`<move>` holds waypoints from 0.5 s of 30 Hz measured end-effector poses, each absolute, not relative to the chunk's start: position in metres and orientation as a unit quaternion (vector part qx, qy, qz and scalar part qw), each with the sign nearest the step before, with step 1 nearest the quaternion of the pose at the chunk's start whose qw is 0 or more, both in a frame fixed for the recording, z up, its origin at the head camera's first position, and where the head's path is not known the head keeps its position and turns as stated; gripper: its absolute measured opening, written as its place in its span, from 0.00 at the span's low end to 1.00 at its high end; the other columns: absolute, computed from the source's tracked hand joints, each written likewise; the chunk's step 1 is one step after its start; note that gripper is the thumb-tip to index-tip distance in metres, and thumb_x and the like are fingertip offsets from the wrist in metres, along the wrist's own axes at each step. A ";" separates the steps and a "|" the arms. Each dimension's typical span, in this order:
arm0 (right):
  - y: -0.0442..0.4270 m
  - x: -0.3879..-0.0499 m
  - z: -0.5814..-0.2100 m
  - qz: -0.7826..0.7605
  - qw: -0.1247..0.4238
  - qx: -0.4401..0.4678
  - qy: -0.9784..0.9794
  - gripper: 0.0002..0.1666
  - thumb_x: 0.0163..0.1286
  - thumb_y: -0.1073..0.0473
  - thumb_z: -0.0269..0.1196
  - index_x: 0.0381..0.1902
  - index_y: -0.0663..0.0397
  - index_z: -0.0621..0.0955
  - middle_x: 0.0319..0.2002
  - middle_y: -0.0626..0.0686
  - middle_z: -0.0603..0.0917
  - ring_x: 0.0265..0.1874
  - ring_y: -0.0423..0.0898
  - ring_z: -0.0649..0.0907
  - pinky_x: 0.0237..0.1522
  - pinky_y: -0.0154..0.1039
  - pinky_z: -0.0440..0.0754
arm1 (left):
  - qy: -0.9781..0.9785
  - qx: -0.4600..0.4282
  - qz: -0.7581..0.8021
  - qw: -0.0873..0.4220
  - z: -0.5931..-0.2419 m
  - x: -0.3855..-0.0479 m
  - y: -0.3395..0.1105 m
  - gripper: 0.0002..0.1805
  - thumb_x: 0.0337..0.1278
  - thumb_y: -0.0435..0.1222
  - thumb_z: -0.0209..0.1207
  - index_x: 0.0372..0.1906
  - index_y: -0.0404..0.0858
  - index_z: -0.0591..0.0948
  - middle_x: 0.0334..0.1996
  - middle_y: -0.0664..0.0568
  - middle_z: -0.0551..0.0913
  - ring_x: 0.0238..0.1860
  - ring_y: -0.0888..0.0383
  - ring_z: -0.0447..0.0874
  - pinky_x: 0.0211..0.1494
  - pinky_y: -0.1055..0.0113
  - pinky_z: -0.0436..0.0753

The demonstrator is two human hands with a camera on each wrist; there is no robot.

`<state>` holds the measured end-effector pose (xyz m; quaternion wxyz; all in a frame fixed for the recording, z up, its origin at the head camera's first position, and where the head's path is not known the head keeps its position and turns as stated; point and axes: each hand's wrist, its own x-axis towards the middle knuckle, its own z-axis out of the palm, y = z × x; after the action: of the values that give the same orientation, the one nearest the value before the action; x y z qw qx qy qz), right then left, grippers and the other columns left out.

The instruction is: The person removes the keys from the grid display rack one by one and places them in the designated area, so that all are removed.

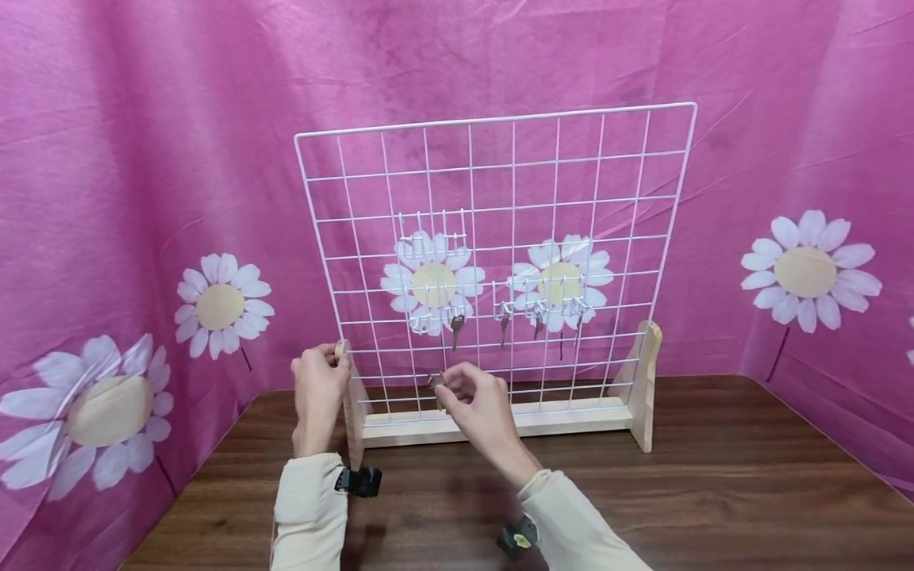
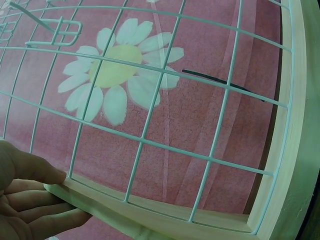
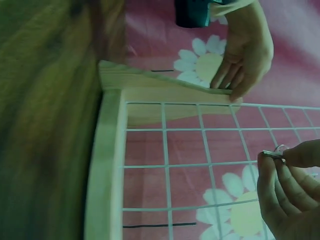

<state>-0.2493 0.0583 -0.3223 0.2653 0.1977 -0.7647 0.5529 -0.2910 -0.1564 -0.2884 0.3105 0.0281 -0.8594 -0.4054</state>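
In the head view my left hand [image 1: 319, 388] grips the top of the wooden side support [image 1: 353, 412] at the left of a white wire grid [image 1: 493, 166]. Thumb and fingers lie on either side of that wood in the left wrist view. My right hand [image 1: 485, 408] pinches a small key [image 3: 273, 154] with a metal ring [image 3: 283, 148], in front of the grid's lower part. Several keys, among them a dark one [image 1: 457, 325], hang from wire hooks [image 1: 521, 301] on the grid. Another hook rack [image 1: 432, 242] higher up carries no visible key.
The grid stands in a wooden base [image 1: 500, 423] with a right side support [image 1: 646, 388], on a brown wooden table [image 1: 714, 492]. Behind it hangs a pink cloth [image 1: 500, 63] printed with white daisies. Black wrist cameras [image 1: 360, 481] sit on both sleeves.
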 end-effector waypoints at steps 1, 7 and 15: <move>0.060 -0.249 -0.324 0.555 0.256 0.193 -0.767 0.04 0.57 0.71 0.66 0.31 0.62 0.82 0.23 0.52 0.85 0.20 0.43 0.83 0.26 0.32 0.81 | -0.859 0.028 -0.407 0.309 -0.288 -0.291 -0.157 0.16 0.55 0.28 0.56 0.47 0.23 0.82 0.39 0.33 0.85 0.43 0.40 0.85 0.47 0.49 0.81; 0.067 -0.247 -0.335 0.573 0.215 0.181 -0.770 0.02 0.58 0.71 0.65 0.31 0.65 0.82 0.25 0.56 0.86 0.22 0.46 0.85 0.28 0.32 0.83 | -0.856 0.029 -0.408 0.315 -0.287 -0.289 -0.157 0.16 0.55 0.28 0.56 0.47 0.23 0.82 0.38 0.33 0.85 0.43 0.40 0.85 0.47 0.49 0.81; 0.075 -0.245 -0.348 0.666 0.114 0.148 -0.722 0.05 0.61 0.72 0.64 0.34 0.73 0.80 0.28 0.62 0.85 0.24 0.49 0.86 0.31 0.39 0.86 | -0.859 0.027 -0.406 0.312 -0.286 -0.288 -0.155 0.16 0.55 0.28 0.56 0.47 0.23 0.82 0.38 0.34 0.85 0.44 0.39 0.84 0.47 0.48 0.80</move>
<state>-0.2452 0.0755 -0.3475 0.1144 0.1479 -0.7219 0.6662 -0.2885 -0.1552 -0.2864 0.3119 0.0267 -0.8587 -0.4057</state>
